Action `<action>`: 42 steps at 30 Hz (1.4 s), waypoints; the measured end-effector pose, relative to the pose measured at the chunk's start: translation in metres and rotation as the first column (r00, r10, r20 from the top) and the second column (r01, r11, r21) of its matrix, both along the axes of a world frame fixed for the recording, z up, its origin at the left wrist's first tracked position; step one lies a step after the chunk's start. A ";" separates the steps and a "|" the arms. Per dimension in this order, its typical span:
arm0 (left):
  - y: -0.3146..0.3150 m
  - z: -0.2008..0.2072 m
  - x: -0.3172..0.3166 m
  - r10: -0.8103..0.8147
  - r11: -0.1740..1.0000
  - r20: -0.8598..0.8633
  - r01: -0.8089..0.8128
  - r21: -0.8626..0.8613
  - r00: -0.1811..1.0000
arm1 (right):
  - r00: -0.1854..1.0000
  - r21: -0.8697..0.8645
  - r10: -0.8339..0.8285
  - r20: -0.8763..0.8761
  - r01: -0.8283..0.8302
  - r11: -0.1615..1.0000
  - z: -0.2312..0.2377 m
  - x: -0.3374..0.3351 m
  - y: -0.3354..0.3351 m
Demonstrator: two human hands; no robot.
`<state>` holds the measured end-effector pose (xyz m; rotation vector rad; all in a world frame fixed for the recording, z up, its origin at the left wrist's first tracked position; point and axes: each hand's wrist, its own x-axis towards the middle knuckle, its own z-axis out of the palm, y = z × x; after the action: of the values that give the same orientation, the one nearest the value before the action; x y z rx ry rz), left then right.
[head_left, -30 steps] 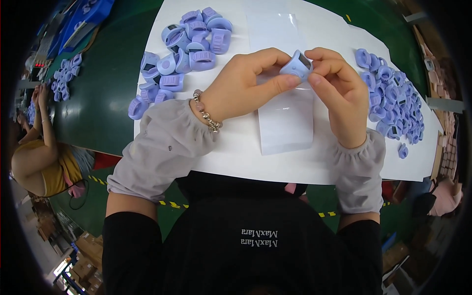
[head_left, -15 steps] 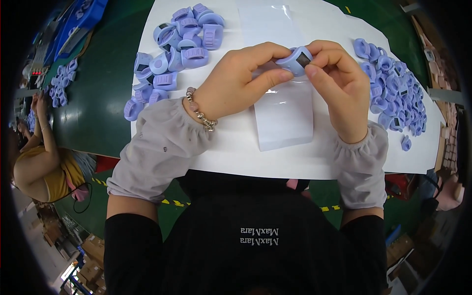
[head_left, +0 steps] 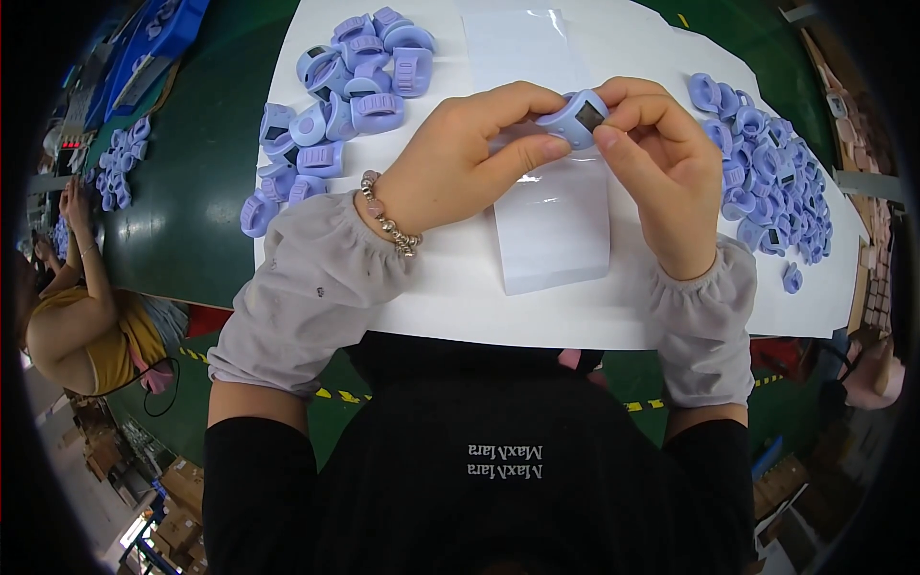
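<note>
Fingers of your left hand (head_left: 470, 158): pinching one lilac watch (head_left: 573, 120) above the plastic strip (head_left: 553, 235). Your right hand (head_left: 671, 177): pinching its display end. In handling: one piece. Loose stock: smaller group (head_left: 377, 113), left; larger heap (head_left: 776, 182), right. Finished or waiting: cannot tell for either.

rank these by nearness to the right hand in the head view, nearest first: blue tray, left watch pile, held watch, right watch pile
1. Held watch: between left hand and right hand.
2. Right watch pile: just right of the right hand.
3. Left watch pile: beyond the left hand.
4. Blue tray: top left.
</note>
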<state>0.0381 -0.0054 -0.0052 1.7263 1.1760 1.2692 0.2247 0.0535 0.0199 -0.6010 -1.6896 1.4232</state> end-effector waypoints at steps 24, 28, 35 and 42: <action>0.000 0.001 -0.001 -0.155 0.987 0.013 0.156 -0.029 0.988 | 0.989 -0.323 0.108 0.097 -0.071 0.944 0.014 0.005 0.002; -0.006 0.002 0.003 0.010 0.993 0.156 0.009 -0.119 0.988 | 0.951 -0.181 0.237 0.199 -0.202 0.962 -0.003 0.000 -0.001; 0.003 0.027 -0.047 0.726 0.678 -0.616 -0.473 0.563 0.307 | 0.746 -0.399 -0.026 -0.665 -0.325 0.858 -0.006 0.014 0.022; 0.006 0.020 -0.052 0.464 0.874 -0.499 -0.287 0.392 0.732 | 0.989 -0.342 0.104 -0.106 -0.135 0.930 -0.005 0.010 0.015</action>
<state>-0.0137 0.0010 0.0144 2.2771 1.8577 1.2167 0.2351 0.0689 0.0144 -0.6263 -1.4351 1.8321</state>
